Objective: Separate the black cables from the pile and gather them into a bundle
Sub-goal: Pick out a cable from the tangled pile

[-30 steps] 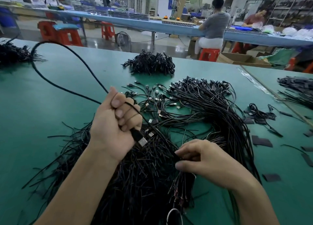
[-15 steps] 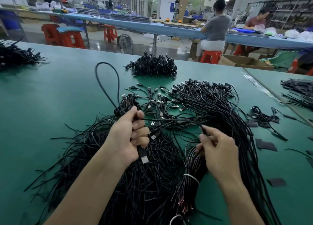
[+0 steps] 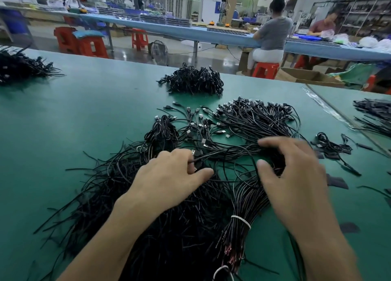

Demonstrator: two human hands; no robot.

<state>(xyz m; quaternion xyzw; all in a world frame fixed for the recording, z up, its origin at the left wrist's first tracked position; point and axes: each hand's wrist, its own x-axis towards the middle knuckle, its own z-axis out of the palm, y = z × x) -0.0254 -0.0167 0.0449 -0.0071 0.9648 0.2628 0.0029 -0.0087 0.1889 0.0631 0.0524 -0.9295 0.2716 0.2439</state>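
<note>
Across the green surface sprawls the pile of black cables; the left hand rests on it, grip pinching one cable. The right hand, blurred, arches over strands above the tied bundle; its grip I cannot tell.

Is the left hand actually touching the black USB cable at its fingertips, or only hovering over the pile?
Touching. The head view shows the left hand pinching the USB cable at its plug end, between forefinger and thumb, with no gap visible.

Bare table stretches left of the cable pile; a far heap blocks straight ahead.
</note>
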